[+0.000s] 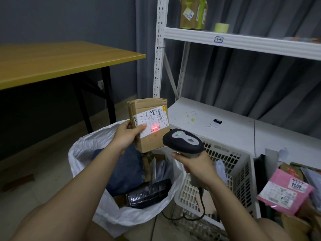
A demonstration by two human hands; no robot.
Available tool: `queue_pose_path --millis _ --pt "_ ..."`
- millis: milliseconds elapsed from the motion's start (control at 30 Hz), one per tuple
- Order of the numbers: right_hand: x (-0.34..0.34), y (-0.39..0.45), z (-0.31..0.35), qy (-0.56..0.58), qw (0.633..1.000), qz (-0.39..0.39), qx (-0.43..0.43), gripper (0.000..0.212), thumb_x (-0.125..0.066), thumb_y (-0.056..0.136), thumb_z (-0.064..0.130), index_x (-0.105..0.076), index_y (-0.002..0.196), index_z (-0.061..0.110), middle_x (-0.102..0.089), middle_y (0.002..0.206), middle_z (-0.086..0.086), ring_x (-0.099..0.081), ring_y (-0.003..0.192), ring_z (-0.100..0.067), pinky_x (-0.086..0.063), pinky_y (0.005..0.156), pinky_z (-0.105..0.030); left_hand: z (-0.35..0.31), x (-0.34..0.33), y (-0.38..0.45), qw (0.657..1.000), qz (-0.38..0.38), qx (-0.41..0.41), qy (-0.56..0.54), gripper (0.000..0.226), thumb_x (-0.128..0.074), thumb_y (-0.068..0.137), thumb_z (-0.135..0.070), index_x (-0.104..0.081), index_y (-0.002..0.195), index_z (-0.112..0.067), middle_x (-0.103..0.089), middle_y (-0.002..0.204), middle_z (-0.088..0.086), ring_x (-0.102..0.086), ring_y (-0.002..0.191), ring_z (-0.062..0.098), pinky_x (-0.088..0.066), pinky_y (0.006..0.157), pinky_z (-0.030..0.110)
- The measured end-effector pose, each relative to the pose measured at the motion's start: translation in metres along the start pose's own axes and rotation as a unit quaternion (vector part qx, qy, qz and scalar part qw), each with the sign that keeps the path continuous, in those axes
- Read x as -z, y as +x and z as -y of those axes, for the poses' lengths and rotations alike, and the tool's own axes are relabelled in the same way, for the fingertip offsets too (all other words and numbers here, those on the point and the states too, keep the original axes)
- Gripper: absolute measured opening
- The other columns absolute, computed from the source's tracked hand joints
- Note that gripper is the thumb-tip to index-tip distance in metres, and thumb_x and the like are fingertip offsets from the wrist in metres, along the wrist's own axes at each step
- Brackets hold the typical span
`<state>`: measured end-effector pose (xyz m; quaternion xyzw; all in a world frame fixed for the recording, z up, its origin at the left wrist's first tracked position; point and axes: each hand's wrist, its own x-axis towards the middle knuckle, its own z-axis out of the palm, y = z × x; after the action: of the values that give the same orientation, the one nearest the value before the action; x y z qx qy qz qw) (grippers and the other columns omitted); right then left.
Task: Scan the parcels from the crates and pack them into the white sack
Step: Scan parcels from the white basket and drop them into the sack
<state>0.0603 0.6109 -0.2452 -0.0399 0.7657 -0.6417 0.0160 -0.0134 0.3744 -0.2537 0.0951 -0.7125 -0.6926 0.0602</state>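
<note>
1. My left hand [126, 136] has its grip round a cardboard parcel [148, 124], held upright above the open white sack [86, 153].
2. My right hand [194, 168] grips the scanner [183, 142] by its handle; its red beam lies on the parcel's label [151, 123].
3. Dark parcels lie inside the sack.
4. A white crate [225, 164] stands just beside the sack, to my right.

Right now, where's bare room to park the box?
Free: the wooden table top at left, and the white low shelf between the paper scraps and the small black device. Crowded: the white sack and the crate holding the pink parcel.
</note>
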Motion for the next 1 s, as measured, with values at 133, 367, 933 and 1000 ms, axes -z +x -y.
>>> queue_pose_path --millis 133,367,933,1000 --pt "-0.004 0.008 -0.003 -0.004 1.000 0.004 -0.012 0.019 -0.079 0.079 0.015 -0.061 0.077 0.020 -0.056 0.045 0.013 -0.047 0.041 0.000 -0.039 0.041 -0.014 0.007 0.006 0.004 1.000 -0.002 0.007 0.003 0.056 -0.073 0.081 -0.030 -0.052 0.131 -0.017 -0.064 0.121 -0.002 -0.062 0.101 0.009 -0.052 0.071 0.024" --pt "-0.002 0.053 -0.048 -0.014 0.987 -0.139 -0.080 0.018 -0.083 0.074 0.014 -0.066 0.079 0.016 -0.072 0.080 -0.009 -0.062 0.064 -0.014 -0.052 0.055 -0.024 0.047 0.025 0.001 0.991 -0.116 0.021 0.058 0.056 -0.078 0.077 -0.031 -0.053 0.124 -0.013 -0.063 0.118 0.001 -0.060 0.097 0.011 -0.048 0.077 0.025" --pt "-0.028 0.150 -0.121 -0.027 0.968 -0.234 -0.087 0.017 -0.073 0.074 0.003 -0.061 0.067 0.012 -0.064 0.063 -0.004 -0.062 0.064 -0.022 -0.049 0.061 -0.031 0.118 -0.018 0.086 0.916 0.013 0.147 0.372 0.077 -0.078 0.064 -0.058 -0.052 0.120 -0.013 -0.056 0.122 0.008 -0.058 0.106 0.025 -0.050 0.089 0.040" --pt "-0.026 0.154 -0.113 0.013 0.966 -0.251 -0.053 0.030 -0.071 0.075 0.000 -0.055 0.057 0.018 -0.057 0.049 0.008 -0.053 0.053 -0.012 -0.044 0.052 -0.024 0.118 -0.035 0.108 0.922 -0.009 0.134 0.363 0.075 -0.079 0.065 -0.055 -0.051 0.120 -0.011 -0.055 0.123 0.011 -0.058 0.106 0.027 -0.050 0.089 0.040"
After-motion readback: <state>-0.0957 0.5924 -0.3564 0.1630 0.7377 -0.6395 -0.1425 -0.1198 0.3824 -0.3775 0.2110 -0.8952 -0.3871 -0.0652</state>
